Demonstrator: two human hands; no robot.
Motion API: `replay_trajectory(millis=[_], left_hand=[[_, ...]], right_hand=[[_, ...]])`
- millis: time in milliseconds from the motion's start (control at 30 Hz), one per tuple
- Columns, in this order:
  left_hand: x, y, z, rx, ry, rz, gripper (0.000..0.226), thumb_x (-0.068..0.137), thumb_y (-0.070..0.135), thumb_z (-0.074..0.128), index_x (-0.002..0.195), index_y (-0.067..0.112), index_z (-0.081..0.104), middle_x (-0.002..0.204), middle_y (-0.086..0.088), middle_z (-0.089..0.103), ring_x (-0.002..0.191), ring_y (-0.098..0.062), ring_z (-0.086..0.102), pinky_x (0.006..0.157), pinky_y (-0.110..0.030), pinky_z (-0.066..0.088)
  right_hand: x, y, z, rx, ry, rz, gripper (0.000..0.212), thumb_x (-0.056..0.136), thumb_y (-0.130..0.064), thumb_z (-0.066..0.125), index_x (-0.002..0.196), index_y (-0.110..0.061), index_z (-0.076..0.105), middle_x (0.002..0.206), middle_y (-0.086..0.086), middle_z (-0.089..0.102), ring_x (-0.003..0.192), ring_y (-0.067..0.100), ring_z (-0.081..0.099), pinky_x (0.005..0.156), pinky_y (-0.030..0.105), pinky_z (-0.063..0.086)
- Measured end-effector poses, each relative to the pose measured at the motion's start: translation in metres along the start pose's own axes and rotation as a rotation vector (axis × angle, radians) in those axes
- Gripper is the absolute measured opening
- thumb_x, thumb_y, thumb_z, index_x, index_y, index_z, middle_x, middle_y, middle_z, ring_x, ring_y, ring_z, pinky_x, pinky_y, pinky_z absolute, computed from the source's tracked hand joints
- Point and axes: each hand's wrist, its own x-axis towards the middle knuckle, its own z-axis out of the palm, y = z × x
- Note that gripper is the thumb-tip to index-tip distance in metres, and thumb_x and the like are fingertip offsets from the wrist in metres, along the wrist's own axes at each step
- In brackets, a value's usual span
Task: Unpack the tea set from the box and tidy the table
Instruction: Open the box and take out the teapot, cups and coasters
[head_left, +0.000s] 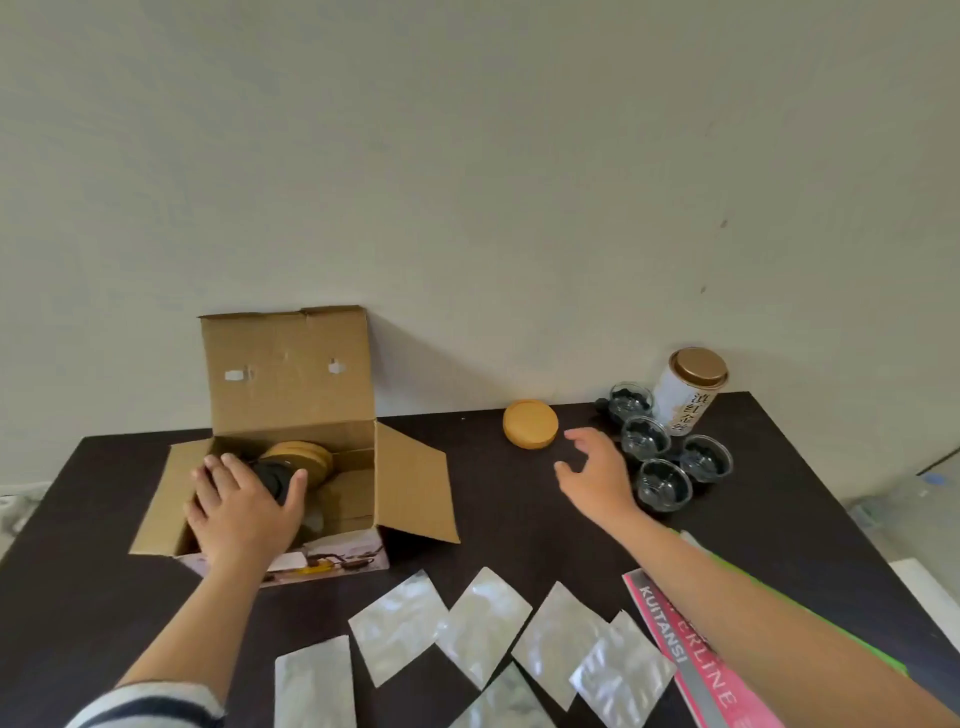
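Tea-set unpacking looks half done to me: four glass cups and one wooden lid are out, my left hand seems to curl round a dark piece in the cardboard box, and my right hand hovers loose-fingered, holding nothing.

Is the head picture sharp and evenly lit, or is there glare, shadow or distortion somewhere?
Head view: soft daylight, no hard shadows; the cardboard box throws a faint shadow on the wall; the clear plastic bags reflect white glare; the wide lens bends the dark table edges outward; the left hand inside the box and the open right hand look slightly soft; the tea tin lettering stays readable.
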Motion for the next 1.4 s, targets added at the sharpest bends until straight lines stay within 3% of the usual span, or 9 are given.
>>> replay_trajectory(millis=[267, 367, 433, 567, 833, 1033, 1167, 1300, 1400], left_hand=[[0.006, -0.009, -0.015, 0.001, -0.191, 0.097, 0.084, 0.093, 0.061, 0.020, 0.149, 0.004, -0.005, 0.159, -0.014, -0.005, 0.146, -0.029, -0.006, 0.117, -0.050, 0.001], [0.011, -0.018, -0.023, 0.119, -0.190, 0.180, 0.089, 0.089, 0.068, 0.015, 0.150, 0.005, -0.002, 0.159, -0.011, 0.002, 0.147, -0.026, -0.003, 0.115, -0.050, -0.003], [0.013, -0.025, -0.026, 0.148, -0.170, 0.229, 0.092, 0.087, 0.071, 0.013, 0.150, 0.006, -0.001, 0.160, -0.009, 0.005, 0.147, -0.025, -0.002, 0.115, -0.051, -0.004], [0.011, -0.038, -0.023, 0.091, -0.144, 0.295, 0.092, 0.086, 0.073, 0.011, 0.151, 0.009, -0.005, 0.160, -0.006, 0.001, 0.147, -0.023, -0.003, 0.114, -0.052, -0.005], [0.011, -0.044, -0.012, 0.011, -0.101, 0.300, 0.100, 0.074, 0.074, -0.007, 0.151, 0.010, -0.006, 0.160, -0.004, -0.001, 0.147, -0.022, -0.005, 0.115, -0.050, -0.002], [0.014, -0.044, -0.010, -0.009, -0.067, 0.292, 0.097, 0.077, 0.073, -0.001, 0.151, 0.011, -0.003, 0.160, -0.004, 0.002, 0.147, -0.020, -0.004, 0.116, -0.049, 0.004], [0.015, -0.044, -0.006, -0.038, -0.060, 0.291, 0.095, 0.079, 0.073, 0.005, 0.151, 0.011, 0.000, 0.160, -0.004, 0.005, 0.147, -0.020, -0.002, 0.116, -0.048, 0.006], [0.015, -0.044, -0.007, -0.038, -0.075, 0.285, 0.096, 0.078, 0.073, 0.004, 0.151, 0.011, -0.002, 0.160, -0.003, 0.003, 0.147, -0.019, -0.004, 0.116, -0.048, 0.005], [0.015, -0.045, -0.008, -0.034, -0.078, 0.283, 0.095, 0.078, 0.073, 0.003, 0.151, 0.012, -0.003, 0.160, -0.002, 0.001, 0.147, -0.019, -0.005, 0.116, -0.047, 0.005]], right_hand=[[-0.048, -0.140, 0.119, 0.252, -0.184, -0.109, 0.027, 0.088, -0.015, 0.065, 0.115, -0.013, 0.061, 0.108, -0.004, 0.063, 0.093, 0.003, 0.060, 0.081, 0.012, 0.048], [-0.047, -0.183, 0.153, 0.315, -0.245, 0.035, 0.026, 0.090, -0.023, 0.062, 0.115, -0.014, 0.062, 0.104, -0.005, 0.064, 0.094, 0.006, 0.059, 0.072, 0.008, 0.043], [-0.039, -0.201, 0.175, 0.369, -0.291, 0.252, 0.032, 0.090, -0.028, 0.062, 0.116, -0.010, 0.063, 0.110, 0.002, 0.065, 0.096, 0.014, 0.059, 0.074, 0.016, 0.043], [-0.027, -0.213, 0.208, 0.432, -0.384, 0.565, 0.062, 0.085, -0.038, 0.067, 0.133, -0.006, 0.045, 0.133, 0.010, 0.053, 0.120, 0.028, 0.052, 0.095, 0.035, 0.045], [-0.009, -0.217, 0.238, 0.447, -0.544, 0.669, 0.100, 0.072, -0.051, 0.078, 0.148, -0.009, 0.027, 0.150, 0.010, 0.035, 0.137, 0.029, 0.033, 0.110, 0.040, 0.031], [0.004, -0.218, 0.254, 0.398, -0.567, 0.629, 0.085, 0.071, -0.047, 0.080, 0.138, -0.011, 0.040, 0.143, 0.008, 0.043, 0.133, 0.029, 0.037, 0.108, 0.039, 0.033], [0.003, -0.221, 0.261, 0.319, -0.598, 0.654, 0.079, 0.067, -0.053, 0.080, 0.125, -0.010, 0.050, 0.127, 0.010, 0.053, 0.117, 0.028, 0.047, 0.095, 0.036, 0.041], [0.003, -0.223, 0.265, 0.361, -0.576, 0.678, 0.077, 0.064, -0.049, 0.082, 0.122, -0.010, 0.051, 0.108, 0.008, 0.054, 0.106, 0.027, 0.050, 0.101, 0.039, 0.045], [0.003, -0.221, 0.259, 0.396, -0.570, 0.701, 0.073, 0.067, -0.045, 0.082, 0.123, -0.012, 0.048, 0.108, 0.008, 0.051, 0.113, 0.028, 0.048, 0.103, 0.041, 0.044]])
